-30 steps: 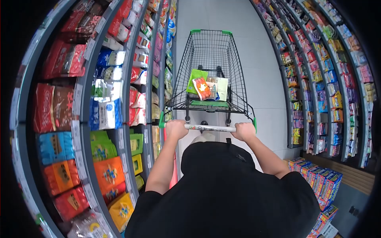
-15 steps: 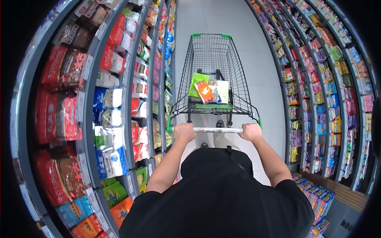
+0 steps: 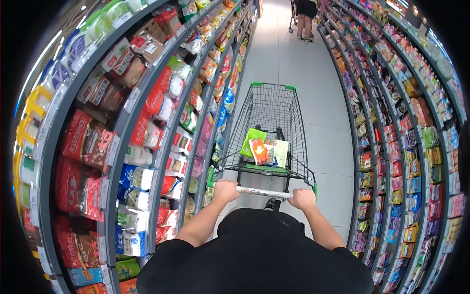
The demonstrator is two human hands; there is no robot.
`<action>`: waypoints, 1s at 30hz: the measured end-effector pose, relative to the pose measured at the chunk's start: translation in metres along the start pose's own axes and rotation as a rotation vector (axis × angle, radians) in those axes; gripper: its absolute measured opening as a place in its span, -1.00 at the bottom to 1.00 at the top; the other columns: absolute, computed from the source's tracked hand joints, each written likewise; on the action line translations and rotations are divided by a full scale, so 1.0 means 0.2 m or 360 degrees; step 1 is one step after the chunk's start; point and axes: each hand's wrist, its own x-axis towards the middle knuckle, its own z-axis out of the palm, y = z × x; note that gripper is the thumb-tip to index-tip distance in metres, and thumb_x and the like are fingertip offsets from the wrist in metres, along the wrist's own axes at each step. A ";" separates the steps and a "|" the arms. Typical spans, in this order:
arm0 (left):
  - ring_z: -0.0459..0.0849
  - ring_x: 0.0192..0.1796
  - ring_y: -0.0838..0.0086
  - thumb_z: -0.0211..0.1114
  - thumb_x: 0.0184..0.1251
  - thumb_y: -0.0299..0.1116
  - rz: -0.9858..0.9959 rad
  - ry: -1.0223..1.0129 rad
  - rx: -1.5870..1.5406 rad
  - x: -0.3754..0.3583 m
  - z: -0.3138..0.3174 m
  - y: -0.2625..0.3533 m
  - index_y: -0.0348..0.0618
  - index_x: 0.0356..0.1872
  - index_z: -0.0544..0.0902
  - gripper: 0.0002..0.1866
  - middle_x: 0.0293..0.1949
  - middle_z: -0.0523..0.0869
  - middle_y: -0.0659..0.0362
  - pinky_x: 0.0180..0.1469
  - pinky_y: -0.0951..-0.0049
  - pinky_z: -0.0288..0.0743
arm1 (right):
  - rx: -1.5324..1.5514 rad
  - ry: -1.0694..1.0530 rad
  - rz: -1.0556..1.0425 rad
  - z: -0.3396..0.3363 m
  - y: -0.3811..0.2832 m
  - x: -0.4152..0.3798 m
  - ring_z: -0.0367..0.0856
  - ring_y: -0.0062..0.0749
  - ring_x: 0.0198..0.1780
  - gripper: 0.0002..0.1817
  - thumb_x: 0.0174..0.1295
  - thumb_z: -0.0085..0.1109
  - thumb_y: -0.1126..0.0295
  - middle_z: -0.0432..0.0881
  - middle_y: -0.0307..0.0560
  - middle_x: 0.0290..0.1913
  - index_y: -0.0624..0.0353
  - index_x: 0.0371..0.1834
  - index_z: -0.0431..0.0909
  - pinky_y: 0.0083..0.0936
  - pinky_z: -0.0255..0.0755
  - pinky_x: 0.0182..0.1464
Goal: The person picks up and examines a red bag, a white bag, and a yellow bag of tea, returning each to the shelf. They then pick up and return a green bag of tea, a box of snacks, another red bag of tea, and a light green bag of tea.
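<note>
Both my hands grip the pale handlebar [image 3: 262, 192] of a dark wire shopping cart [image 3: 302, 132] with green corner pieces. My left hand [image 3: 226, 190] is wrapped round the bar's left end, and my right hand [image 3: 302, 198] round its right end. At the near end of the cart's basket lie several packets: a green packet [image 3: 252, 139], an orange-red packet [image 3: 259, 152] partly over it, and a pale packet [image 3: 281, 151] on the right. What the packets hold I cannot make out.
Tall shelves of bagged goods [image 3: 81, 186] line the left side, close to the cart's handle. More shelves [image 3: 387, 161] with small colourful packs run along the right. Grey tiled floor [image 3: 320, 112] stretches ahead. A person [image 3: 307, 19] stands farther up the aisle beside another cart [image 3: 293, 17].
My view has tilted up, so the cart and my hands sit lower in it. The far aisle with a person has come into view. The cart is turned slightly; both hands keep their hold.
</note>
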 end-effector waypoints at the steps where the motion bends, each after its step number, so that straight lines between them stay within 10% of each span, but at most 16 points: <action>1: 0.90 -0.15 0.09 0.39 0.14 -0.14 -0.0027 0.0010 0.0014 0.05 -0.01 0.00 0.09 -0.33 0.88 -0.81 -0.29 0.90 0.05 0.04 0.05 0.69 | 0.0004 -0.0024 0.0001 -0.04 0.02 0.07 0.91 -0.06 -0.19 -0.47 0.27 0.30 -0.26 0.90 0.00 -0.25 0.00 -0.25 0.87 -0.11 0.76 -0.12; 30: 0.90 -0.18 0.18 0.43 0.10 -0.16 0.0099 0.0114 -0.0168 1.80 -0.34 -0.23 0.01 -0.36 0.87 -0.80 -0.29 0.91 0.10 0.03 0.11 0.62 | -0.0151 -0.0176 0.0121 -0.79 0.39 1.72 0.90 0.03 -0.11 -0.51 0.27 0.28 -0.20 0.90 0.04 -0.18 -0.03 -0.14 0.88 -0.06 0.77 -0.04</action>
